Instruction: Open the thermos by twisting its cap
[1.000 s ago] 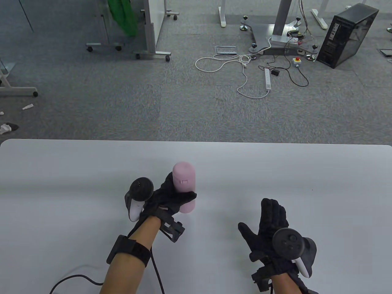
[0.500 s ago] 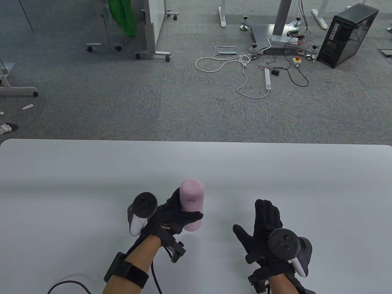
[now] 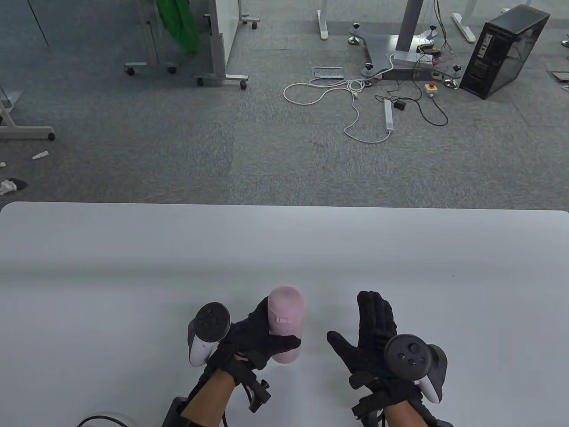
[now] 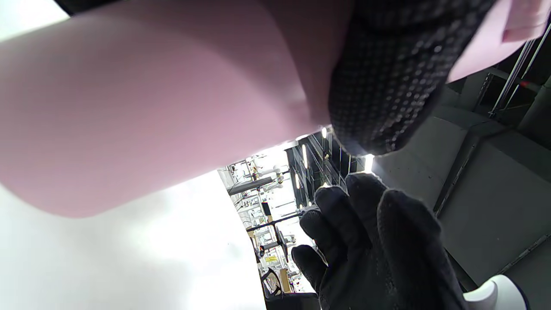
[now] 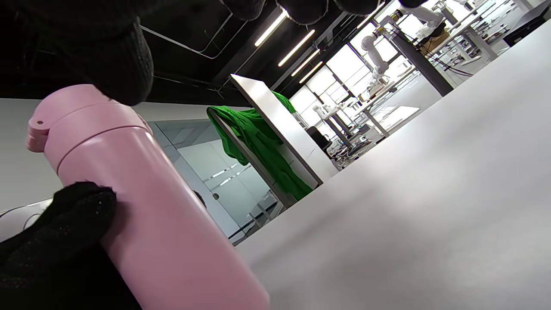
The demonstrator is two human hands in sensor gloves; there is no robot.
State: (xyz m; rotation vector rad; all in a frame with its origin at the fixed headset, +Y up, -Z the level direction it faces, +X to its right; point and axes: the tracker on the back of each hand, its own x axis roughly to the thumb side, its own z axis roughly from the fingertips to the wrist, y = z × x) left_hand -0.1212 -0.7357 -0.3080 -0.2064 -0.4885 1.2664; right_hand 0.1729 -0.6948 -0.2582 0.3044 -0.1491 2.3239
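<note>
So the left hand (image 3: 253, 340) is wrapped around the pink thermos (image 3: 286, 324), thumb across the front and fingers curled behind, gripping it at the body below the cap (image 3: 286, 299). The thermos is near the table's front edge, roughly centre. The right hand (image 3: 371, 338) sits just beside it, not touching, fingers straight and spread, palm turned toward the bottle, holding nothing.

Thermos is a smooth matte cylinder with a rounded top and a little tab on the lid; the right wrist view shows a seam where the cap meets the body. Gloves are black knit with a dotted grip texture.

Table (image 3: 133, 267) is plain white and matte. Beyond it: grey carpet (image 3: 178, 147), loose cables (image 3: 355, 111), a black PC tower (image 3: 502, 51), something green (image 3: 178, 22) hanging.
</note>
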